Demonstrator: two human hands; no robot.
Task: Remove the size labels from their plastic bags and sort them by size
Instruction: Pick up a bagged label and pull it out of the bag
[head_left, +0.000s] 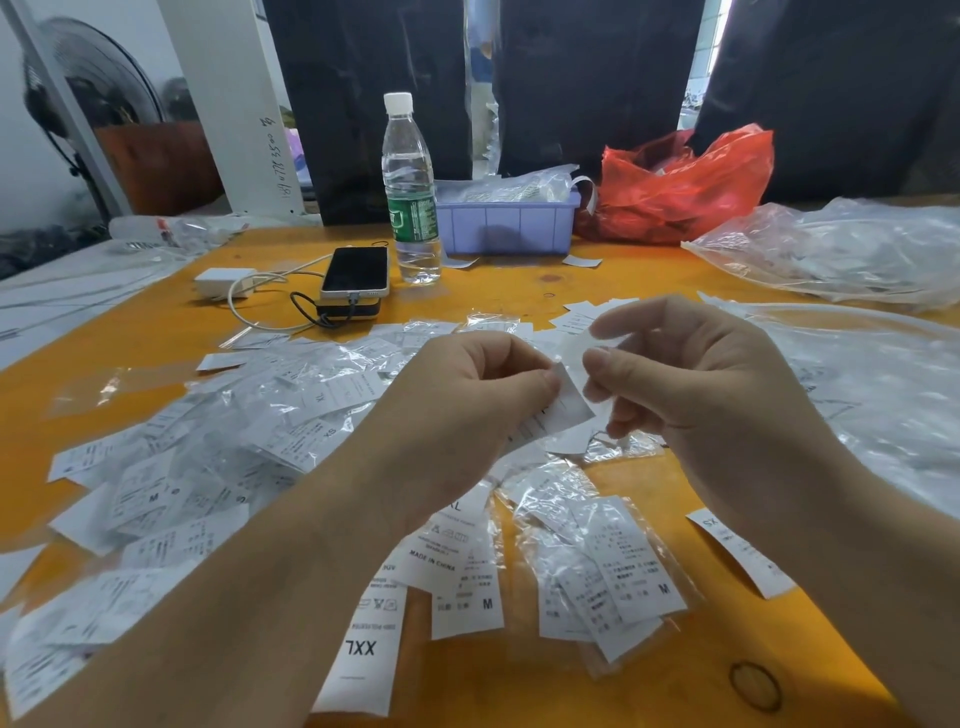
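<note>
My left hand (467, 395) and my right hand (691, 384) meet above the middle of the orange table (156, 332). Between them they pinch a small white size label (569, 402) in thin clear plastic, the left thumb and fingers on its left edge, the right thumb and fingers on its right side. A heap of bagged labels (234, 447) covers the table to the left. Loose labels lie near me: an XXL label (363, 649), M labels (470, 592) and a bagged M bundle (623, 571).
Behind the heap stand a water bottle (410, 192), a phone (356, 273) on a power bank with cables, a white charger (223, 280), a purple bin (506, 223) and a red plastic bag (685, 182). Large clear bags (841, 249) lie at the right.
</note>
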